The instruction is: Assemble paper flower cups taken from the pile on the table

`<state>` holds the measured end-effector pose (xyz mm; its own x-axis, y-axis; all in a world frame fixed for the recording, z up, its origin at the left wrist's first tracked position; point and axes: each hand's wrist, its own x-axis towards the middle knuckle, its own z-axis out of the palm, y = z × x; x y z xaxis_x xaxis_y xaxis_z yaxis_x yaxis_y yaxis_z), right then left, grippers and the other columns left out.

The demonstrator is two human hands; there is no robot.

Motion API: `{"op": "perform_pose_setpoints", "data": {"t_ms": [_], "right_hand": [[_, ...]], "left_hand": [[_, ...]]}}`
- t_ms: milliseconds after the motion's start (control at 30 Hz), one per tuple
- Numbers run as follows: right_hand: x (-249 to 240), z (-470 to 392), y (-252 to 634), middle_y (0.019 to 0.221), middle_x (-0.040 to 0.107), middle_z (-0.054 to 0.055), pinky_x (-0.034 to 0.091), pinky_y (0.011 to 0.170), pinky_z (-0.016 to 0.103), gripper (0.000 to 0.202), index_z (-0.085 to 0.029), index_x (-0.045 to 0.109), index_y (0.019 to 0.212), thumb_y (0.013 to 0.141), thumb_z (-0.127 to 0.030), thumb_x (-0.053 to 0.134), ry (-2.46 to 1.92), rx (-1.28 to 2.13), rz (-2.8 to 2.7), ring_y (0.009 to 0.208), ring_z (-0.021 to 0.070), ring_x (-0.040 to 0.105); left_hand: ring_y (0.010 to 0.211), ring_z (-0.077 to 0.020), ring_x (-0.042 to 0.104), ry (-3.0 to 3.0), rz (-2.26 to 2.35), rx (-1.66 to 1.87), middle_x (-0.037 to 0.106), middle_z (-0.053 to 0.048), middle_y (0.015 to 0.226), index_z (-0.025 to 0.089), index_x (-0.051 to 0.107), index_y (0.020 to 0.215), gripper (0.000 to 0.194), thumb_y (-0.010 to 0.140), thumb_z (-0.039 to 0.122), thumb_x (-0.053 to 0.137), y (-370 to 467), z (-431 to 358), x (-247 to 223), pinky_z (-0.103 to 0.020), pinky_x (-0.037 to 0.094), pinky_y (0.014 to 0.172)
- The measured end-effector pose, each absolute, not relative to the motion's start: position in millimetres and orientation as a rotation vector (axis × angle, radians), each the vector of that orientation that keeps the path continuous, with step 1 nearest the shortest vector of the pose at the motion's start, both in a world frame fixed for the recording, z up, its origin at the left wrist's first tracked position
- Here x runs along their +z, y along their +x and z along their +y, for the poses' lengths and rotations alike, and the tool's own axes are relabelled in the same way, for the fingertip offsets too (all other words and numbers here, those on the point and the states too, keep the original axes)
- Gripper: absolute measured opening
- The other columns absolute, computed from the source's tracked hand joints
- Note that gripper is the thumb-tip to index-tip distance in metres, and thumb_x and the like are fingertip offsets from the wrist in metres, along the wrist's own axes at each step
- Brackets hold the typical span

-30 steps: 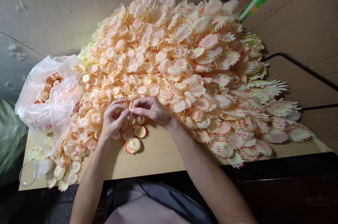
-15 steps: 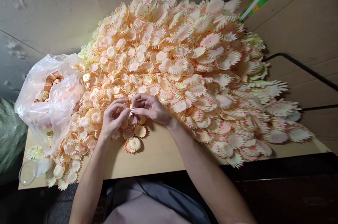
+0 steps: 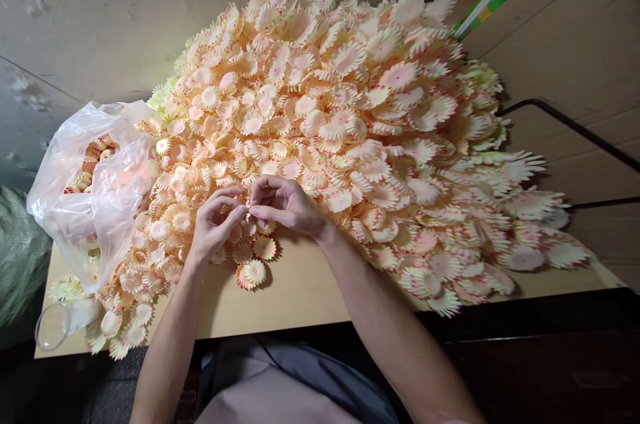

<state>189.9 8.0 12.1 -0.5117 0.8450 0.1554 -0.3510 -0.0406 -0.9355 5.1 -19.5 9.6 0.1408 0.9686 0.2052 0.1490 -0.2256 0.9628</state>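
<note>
My left hand [image 3: 217, 219] and my right hand [image 3: 285, 204] meet at the near edge of a big heap of pale cream flower-shaped pieces [image 3: 310, 117] with pink-red tips. Both hands pinch one small pale piece [image 3: 249, 209] between thumbs and fingers; it is mostly hidden by the fingertips. Just below them, a few round scalloped pieces [image 3: 255, 272] lie on the table [image 3: 290, 284].
On the left lies a translucent plastic bag [image 3: 117, 187] with rolled pieces inside. A clear plastic cup [image 3: 53, 326] rests on its side at the left corner. Behind the heap stands a wall [image 3: 125, 4]; a bent black bar [image 3: 575, 131] is at right.
The small piece between my fingertips has turned and shows less of its petals. My fingertips have drawn slightly closer together; the heap looks the same.
</note>
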Motion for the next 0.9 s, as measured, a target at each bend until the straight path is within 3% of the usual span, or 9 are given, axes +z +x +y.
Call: {"op": "perform_pose_setpoints", "data": {"t_ms": [900], "right_hand": [[10.5,8.2,190.8,0.069,0.061,-0.003,0.052,0.053,0.022,0.023,-0.016,0.054,0.086,0.081,-0.027,0.074,-0.549,1.707,-1.370,0.053,0.0084,0.060]], "left_hand": [[0.102,-0.0211,0.065,1.557,1.116,1.191,0.069,-0.009,0.109,0.020,0.071,0.076,0.016,0.081,0.035,0.073,4.4,-17.9,11.4,-0.035,0.050,0.089]]}}
